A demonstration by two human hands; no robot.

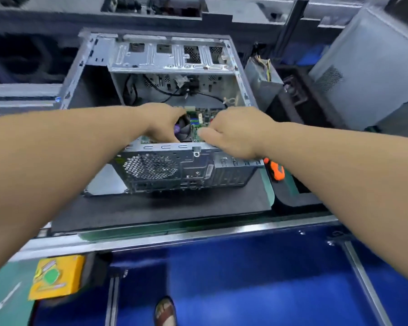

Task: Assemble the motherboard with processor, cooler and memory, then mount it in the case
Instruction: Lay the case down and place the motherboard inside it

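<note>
Inside the case (pixel 165 161), the board (pixel 199 124) already lies flat on the floor, cooler (pixel 183 131) fitted on it; memory can't be made out under your hands. Case lies on its side, opening up, rear panel toward you, probably so the board drops in level and its ports meet the back. Your left hand (pixel 161 123) curls over the cooler, fingers hooked round its rim, holding it as a handle. Your right hand (pixel 231 132) is closed in a pinch at the board's near-right edge, thumb forward; what it pinches is blurred. Both arms reach straight out over the rear wall, wrists dipped down. Likely step: nudging the board into place. Case rests on a dark mat (pixel 151 212). Orange driver (pixel 277 171) waits just right of the case, untouched.
</note>
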